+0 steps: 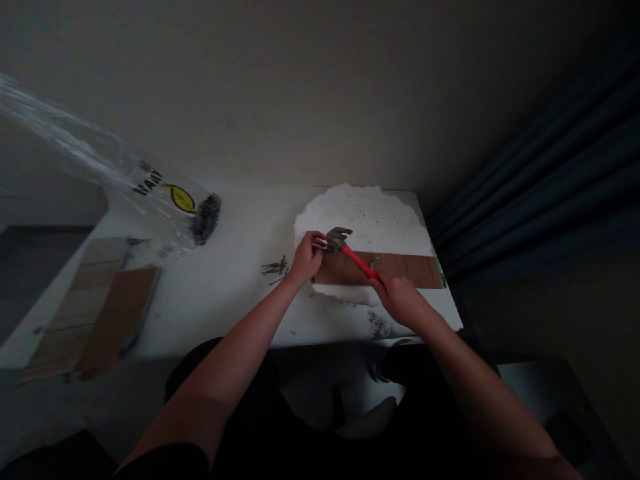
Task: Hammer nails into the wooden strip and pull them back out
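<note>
Along the left edge of the tabletop (pixel 220 313), a stack of wooden planks (pixel 95 307) is lying flat. Just behind it, toward the far left corner, a clear plastic bag (pixel 165 200) with a yellow mark is slanting up out of view. Near the middle of the tabletop, loose nails (pixel 275 268) are lying in a small heap. Just beside them, the left hand (pixel 306 257) is curling its fingers with the tips pressed together at the left end of a wooden board (pixel 400 269). What they are pinching is too small to tell. The hammer (pixel 350 252) is slanting over that board, its grey head hovering right by the left fingertips. The board is resting on a white foam sheet (pixel 365 213) at the far right corner. The right hand (pixel 400 300) is wrapping tightly around the hammer's red handle near the front right edge. A dark curtain (pixel 540 200) is hanging beyond the right edge.
</note>
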Demonstrator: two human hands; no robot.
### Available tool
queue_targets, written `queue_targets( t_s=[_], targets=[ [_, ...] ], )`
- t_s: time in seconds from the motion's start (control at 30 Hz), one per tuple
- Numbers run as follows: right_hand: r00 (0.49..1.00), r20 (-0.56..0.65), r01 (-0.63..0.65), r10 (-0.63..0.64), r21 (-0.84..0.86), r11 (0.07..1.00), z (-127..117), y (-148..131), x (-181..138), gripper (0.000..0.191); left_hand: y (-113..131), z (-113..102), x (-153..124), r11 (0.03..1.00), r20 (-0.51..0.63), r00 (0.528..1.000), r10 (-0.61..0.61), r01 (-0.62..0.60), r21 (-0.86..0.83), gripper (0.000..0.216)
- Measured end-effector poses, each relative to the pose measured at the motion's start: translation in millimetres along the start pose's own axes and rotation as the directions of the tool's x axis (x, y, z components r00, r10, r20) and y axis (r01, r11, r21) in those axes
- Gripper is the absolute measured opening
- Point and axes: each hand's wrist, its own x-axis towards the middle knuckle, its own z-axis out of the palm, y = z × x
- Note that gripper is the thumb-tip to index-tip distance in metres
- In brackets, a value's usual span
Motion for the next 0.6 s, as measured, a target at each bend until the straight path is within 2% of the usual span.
queue_targets(
  t_s=[0.13, 0.33, 0.6],
  targets=[
    [1.0, -0.03, 0.0, 0.0, -0.004, 1.0, -2.2, -0.6, -2.0, 0.042, 1.4, -0.2, 0.0, 1.0, 0.002, 1.0, 0.02, -0.02, -0.001, 0.038],
    [1.0, 0.015, -0.009, 0.009, -0.003, 1.0, 3.5, -3.2, 3.2, 0.041, 1.0, 1.1, 0.4, 1.0, -0.021, 1.0, 0.015, -0.015, 0.007, 0.034],
    [0.999, -0.037, -0.005, 0.006, 0.002, 1.0, 2.0, 0.6, 1.3, 0.04, 0.5, 1.4, 0.2, 1.0, -0.018, 1.0, 0.015, -0.015, 0.007, 0.026]
  ],
)
